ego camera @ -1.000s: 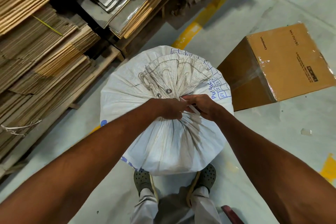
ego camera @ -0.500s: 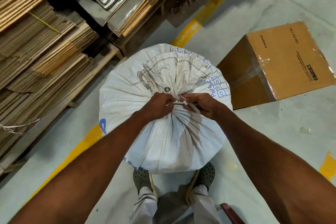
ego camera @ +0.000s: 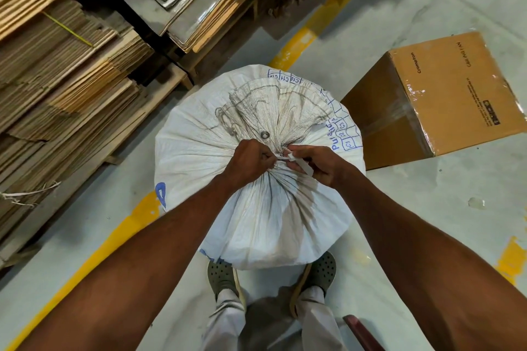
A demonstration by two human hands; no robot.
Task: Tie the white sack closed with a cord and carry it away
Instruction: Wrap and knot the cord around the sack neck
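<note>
A full white woven sack (ego camera: 265,216) with blue print stands upright on the floor in front of my feet. Its mouth is gathered into a bunched neck that fans out on the far side. A flat white cord (ego camera: 288,158) wraps that neck. My left hand (ego camera: 246,162) is closed on one end of the cord at the left of the neck. My right hand (ego camera: 316,162) pinches the other end, whose loose tail lies across my fingers. Both hands touch the sack's neck.
A sealed brown cardboard box (ego camera: 445,94) sits on the floor right of the sack, close to it. Stacks of flattened cardboard on wooden pallets (ego camera: 71,80) fill the left and back. A yellow floor line (ego camera: 94,259) runs diagonally under the sack. A dark red bar (ego camera: 362,333) lies near my right foot.
My hands have drawn slightly apart at the sack's neck, and more of the white cord shows between them. The view has shifted a little.
</note>
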